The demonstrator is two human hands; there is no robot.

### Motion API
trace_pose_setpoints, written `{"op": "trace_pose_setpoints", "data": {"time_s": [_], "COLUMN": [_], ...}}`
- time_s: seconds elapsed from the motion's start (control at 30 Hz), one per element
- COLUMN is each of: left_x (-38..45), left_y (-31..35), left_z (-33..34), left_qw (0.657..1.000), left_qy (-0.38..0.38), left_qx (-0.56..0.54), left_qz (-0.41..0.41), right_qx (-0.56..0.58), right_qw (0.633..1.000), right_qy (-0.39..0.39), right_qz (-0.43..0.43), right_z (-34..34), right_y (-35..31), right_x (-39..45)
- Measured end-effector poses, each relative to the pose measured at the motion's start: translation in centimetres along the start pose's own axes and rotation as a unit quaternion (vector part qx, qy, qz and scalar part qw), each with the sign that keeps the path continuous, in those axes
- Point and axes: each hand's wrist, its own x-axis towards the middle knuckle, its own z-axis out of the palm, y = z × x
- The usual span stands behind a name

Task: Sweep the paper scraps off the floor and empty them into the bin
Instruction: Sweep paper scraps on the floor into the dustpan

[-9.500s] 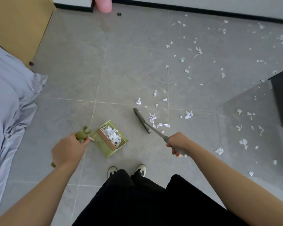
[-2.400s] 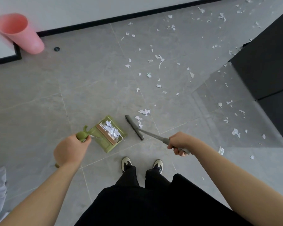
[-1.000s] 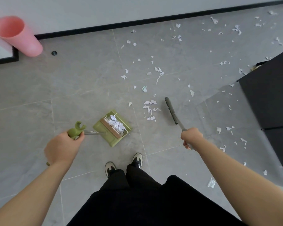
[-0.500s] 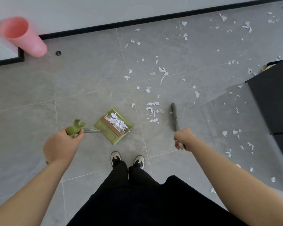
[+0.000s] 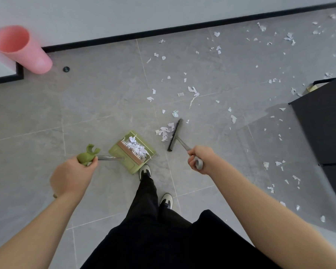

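A small heap of torn white paper scraps [image 5: 164,132] lies on the grey tiled floor [image 5: 97,105], touching the left side of the dark broom head [image 5: 174,135]. The right hand [image 5: 200,159] curls its fingers round the grey broom handle. The left hand [image 5: 72,175] grips the handle of the green plastic dustpan [image 5: 132,150], already holding scraps. More scraps are scattered beyond; a pink cylindrical bin [image 5: 20,49] stands by the wall.

No text, label, brand, number or sign can be read anywhere in this view.
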Motion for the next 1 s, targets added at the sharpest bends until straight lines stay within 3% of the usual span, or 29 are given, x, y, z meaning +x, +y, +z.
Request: {"op": "trace_pose_setpoints", "data": {"time_s": [0.3, 0.57, 0.77, 1.0], "left_x": [6.3, 10.9, 13.2, 14.2], "left_y": [1.0, 1.2, 0.8, 1.2], "left_z": [-0.8, -1.5, -1.3, -0.8], "left_qw": [0.999, 0.998, 0.997, 0.994], "left_qy": [-0.032, -0.058, -0.062, -0.076], "left_qx": [-0.001, 0.021, 0.034, 0.048], "left_qz": [0.015, 0.022, 0.032, 0.062], "right_qx": [-0.055, -0.195, -0.352, -0.53], "right_qw": [0.994, 0.97, 0.925, 0.837], "right_qy": [0.095, 0.142, 0.127, 0.115], "right_qz": [-0.011, -0.017, -0.065, -0.071], "right_z": [2.5, 5.4, 8.1, 8.6], "right_y": [-5.7, -9.7, -10.7, -10.1], "right_x": [0.9, 3.5, 3.8, 2.2]}}
